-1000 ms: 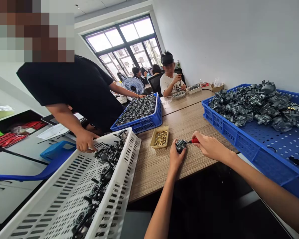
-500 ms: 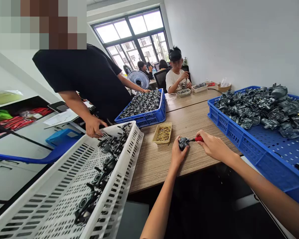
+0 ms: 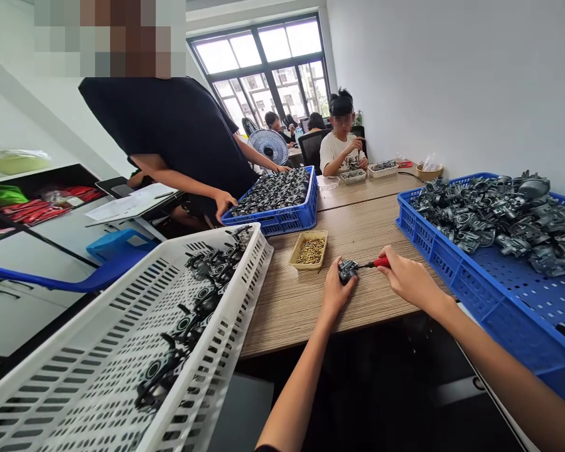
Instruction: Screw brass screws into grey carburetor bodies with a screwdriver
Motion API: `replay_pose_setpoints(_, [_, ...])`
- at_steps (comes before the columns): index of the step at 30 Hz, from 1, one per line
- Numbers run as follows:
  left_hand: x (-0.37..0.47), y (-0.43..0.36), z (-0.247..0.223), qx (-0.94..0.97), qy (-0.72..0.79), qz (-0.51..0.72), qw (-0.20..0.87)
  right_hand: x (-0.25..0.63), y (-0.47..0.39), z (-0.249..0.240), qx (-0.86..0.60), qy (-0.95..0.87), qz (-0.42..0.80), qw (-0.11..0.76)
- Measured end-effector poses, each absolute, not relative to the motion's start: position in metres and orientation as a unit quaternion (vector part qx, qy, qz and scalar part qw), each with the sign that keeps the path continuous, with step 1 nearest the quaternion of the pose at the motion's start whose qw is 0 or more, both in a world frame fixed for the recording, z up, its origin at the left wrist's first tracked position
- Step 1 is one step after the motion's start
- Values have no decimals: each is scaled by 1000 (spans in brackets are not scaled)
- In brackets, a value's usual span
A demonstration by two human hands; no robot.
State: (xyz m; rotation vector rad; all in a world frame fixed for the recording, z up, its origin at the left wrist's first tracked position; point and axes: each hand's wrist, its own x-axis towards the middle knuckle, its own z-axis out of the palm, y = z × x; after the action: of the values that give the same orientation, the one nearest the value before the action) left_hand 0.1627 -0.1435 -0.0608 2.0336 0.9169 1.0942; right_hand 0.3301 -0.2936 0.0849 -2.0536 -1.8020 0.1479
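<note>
My left hand (image 3: 336, 290) is closed around a small grey metal carburetor (image 3: 347, 270) just above the wooden table. In my right hand (image 3: 407, 276) is a screwdriver with a red handle (image 3: 381, 262), pointing left. Its dark shaft reaches the carburetor's right side; whether the tip sits on a screw is too small to tell. Just beyond my left hand stands a cream tray (image 3: 294, 258) of small brass-coloured parts (image 3: 311, 250).
A white crate (image 3: 258, 251) with dark metal parts stands at left. A blue crate (image 3: 424, 235) heaped with grey carburetors is at right. A co-worker in black (image 3: 169, 132) grips another full blue crate (image 3: 292, 220). A second person (image 3: 339, 150) sits at the far end.
The co-worker's near hand has gone from the white crate's edge to the blue crate. My view has shifted slightly; my hands keep the same hold on carburetor and screwdriver.
</note>
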Motion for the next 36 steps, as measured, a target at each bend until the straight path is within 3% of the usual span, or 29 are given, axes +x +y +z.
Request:
replay_pose_setpoints(5, [162,-143,-60,775,352,415,321,326,-291,88,-789,-603,11,122])
replay_pose_setpoints(13, [164,-143,-62,770,355,420,324,327,-293,85,-744,-625,73,224])
replay_pose_setpoints(36, [164,-141,-64,782,347,415,309,332,-291,77,-705,-645,113,272])
